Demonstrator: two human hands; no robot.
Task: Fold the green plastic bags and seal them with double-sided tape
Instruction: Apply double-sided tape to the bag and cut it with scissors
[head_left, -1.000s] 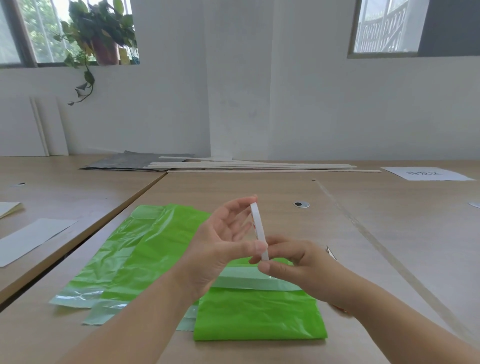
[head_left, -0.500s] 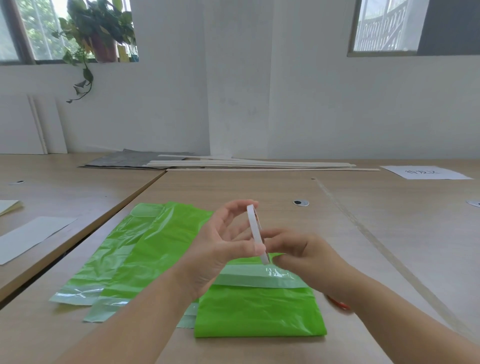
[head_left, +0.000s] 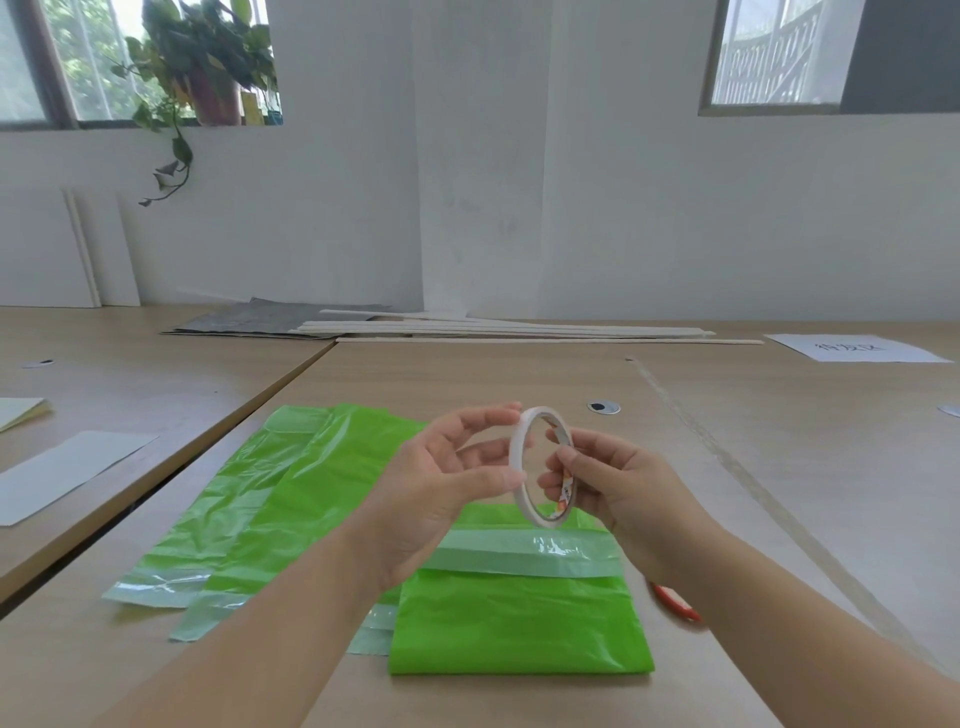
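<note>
A thin white roll of double-sided tape is held upright above the table. My left hand grips its rim between thumb and fingertips. My right hand pinches the roll's far edge from the right. Under the hands lies a folded green plastic bag with a pale clear flap across its top. To its left, unfolded green bags lie flat and overlapping on the wooden table.
A red-handled tool peeks out beside my right forearm. White sheets lie at the left and far right. Long wooden strips and a grey board sit at the table's back. A cable grommet is ahead.
The tape roll has turned from edge-on to showing its open ring. Both hands rose slightly, and my right fingers shifted onto the roll's far edge.
</note>
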